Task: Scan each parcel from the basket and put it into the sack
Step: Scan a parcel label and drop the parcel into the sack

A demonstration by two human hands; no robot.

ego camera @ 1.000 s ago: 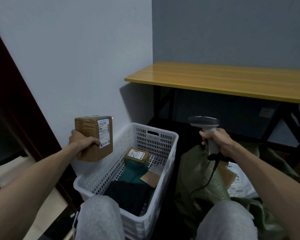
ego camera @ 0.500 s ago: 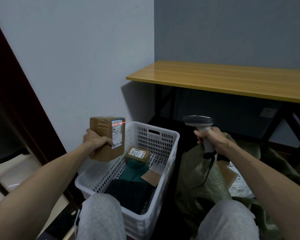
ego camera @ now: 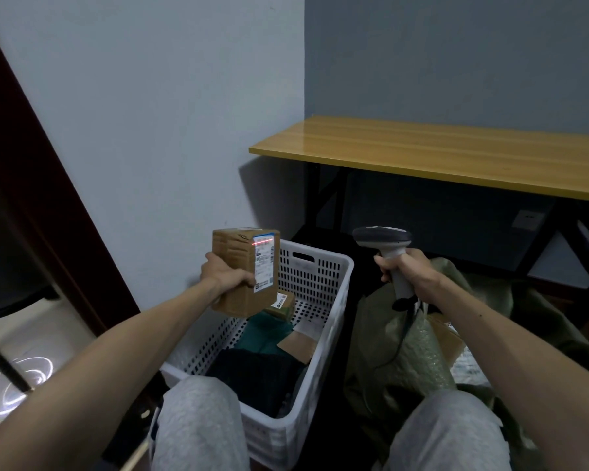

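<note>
My left hand [ego camera: 225, 276] grips a brown cardboard parcel [ego camera: 242, 266] upright above the left rim of the white perforated basket [ego camera: 323, 300]. Its white label faces right, and a red scan line crosses the label's top. My right hand [ego camera: 409, 274] grips the grey handheld scanner [ego camera: 383, 240], whose head points left at the parcel. Inside the basket lie a small brown box [ego camera: 283, 304], a teal parcel [ego camera: 265, 334], a dark parcel [ego camera: 252, 372] and a flat cardboard piece [ego camera: 298, 345]. The green sack [ego camera: 402, 348] sits right of the basket with parcels inside.
A wooden table [ego camera: 439, 154] on black legs stands behind the sack. A grey wall runs along the left, with a dark door frame [ego camera: 31, 185] beside it. My grey-trousered knees [ego camera: 198, 423] sit at the basket's near edge.
My left hand has carried the parcel rightward toward the scanner, and the red line now lies across the label's top. The scanner has stayed nearly still.
</note>
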